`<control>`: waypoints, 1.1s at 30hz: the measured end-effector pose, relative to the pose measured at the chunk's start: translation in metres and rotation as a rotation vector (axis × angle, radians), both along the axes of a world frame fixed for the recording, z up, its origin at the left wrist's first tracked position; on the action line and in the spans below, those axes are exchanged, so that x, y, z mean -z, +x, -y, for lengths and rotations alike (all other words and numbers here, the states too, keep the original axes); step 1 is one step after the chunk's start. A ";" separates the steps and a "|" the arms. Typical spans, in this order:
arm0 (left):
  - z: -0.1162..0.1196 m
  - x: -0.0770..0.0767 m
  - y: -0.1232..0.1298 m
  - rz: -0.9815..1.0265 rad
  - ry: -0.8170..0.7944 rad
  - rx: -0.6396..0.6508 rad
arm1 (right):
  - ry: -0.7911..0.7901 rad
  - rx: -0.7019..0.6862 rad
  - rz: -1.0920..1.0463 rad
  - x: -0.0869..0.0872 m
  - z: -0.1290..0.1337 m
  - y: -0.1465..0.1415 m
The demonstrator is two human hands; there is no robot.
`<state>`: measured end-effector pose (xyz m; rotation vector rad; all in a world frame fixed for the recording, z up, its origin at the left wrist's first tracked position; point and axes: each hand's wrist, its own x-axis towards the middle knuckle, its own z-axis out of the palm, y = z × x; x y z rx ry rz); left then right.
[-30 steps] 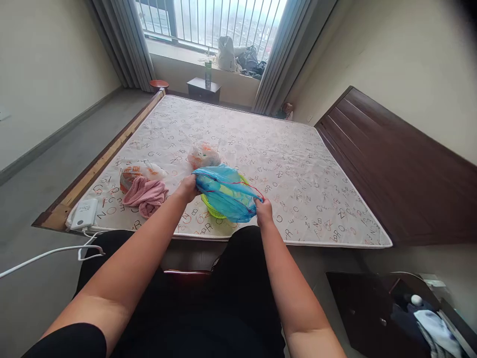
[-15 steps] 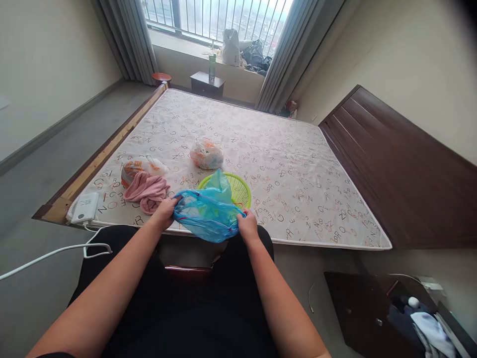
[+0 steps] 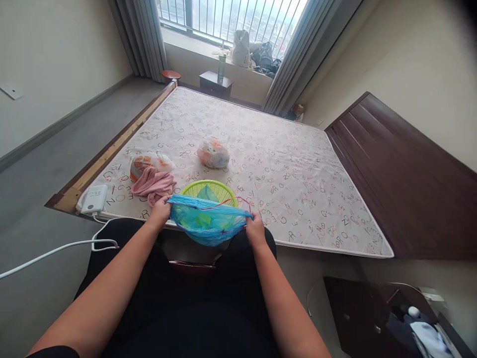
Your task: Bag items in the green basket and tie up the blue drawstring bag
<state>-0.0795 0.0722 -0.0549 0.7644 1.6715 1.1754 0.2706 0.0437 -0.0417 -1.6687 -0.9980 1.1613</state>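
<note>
A thin blue plastic bag (image 3: 208, 233) with a red drawstring is stretched sideways above my lap. My left hand (image 3: 160, 211) is closed on one end of its rim, and my right hand (image 3: 255, 228) grips the other end. Just behind the bag, on the mattress, stands a lime-green plastic basket (image 3: 227, 190), partly covered by it. Something pale green and filmy shows inside the basket; how it joins the bag I cannot tell. A crumpled pink towel (image 3: 154, 183) lies beside my left hand.
On the letter-print mattress (image 3: 298, 184) sit two knotted plastic bags, one in the middle (image 3: 213, 153) and one behind the towel (image 3: 143, 165). A white box-shaped device (image 3: 94, 199) with a cable rests at the left corner. A dark nightstand (image 3: 346, 308) stands at lower right.
Both hands have drawn apart, pulling the blue bag's rim wider and tauter. The upright pale film has sunk lower over the basket. The view has shifted slightly.
</note>
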 end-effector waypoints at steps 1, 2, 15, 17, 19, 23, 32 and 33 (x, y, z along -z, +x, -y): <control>0.003 -0.001 0.001 0.051 -0.033 0.035 | -0.024 0.018 -0.144 0.001 -0.005 0.003; 0.006 -0.002 0.002 0.116 -0.068 0.075 | -0.040 0.026 -0.288 0.003 -0.010 0.005; 0.027 -0.007 0.002 0.312 -0.175 -0.011 | 0.047 0.121 -0.363 0.040 -0.007 -0.008; 0.034 -0.007 -0.004 0.090 -0.206 0.046 | 0.105 0.181 -0.279 0.029 -0.007 -0.010; 0.042 -0.012 -0.010 -0.102 -0.260 0.116 | 0.115 0.205 -0.223 0.016 -0.005 -0.011; 0.052 -0.036 -0.010 0.043 -0.324 0.120 | 0.109 0.247 -0.304 -0.010 -0.007 -0.013; 0.034 -0.073 0.013 0.940 0.028 0.057 | 0.086 0.203 -0.802 -0.042 -0.033 -0.028; 0.034 -0.071 0.013 0.975 0.040 0.064 | 0.073 0.159 -0.836 -0.042 -0.032 -0.028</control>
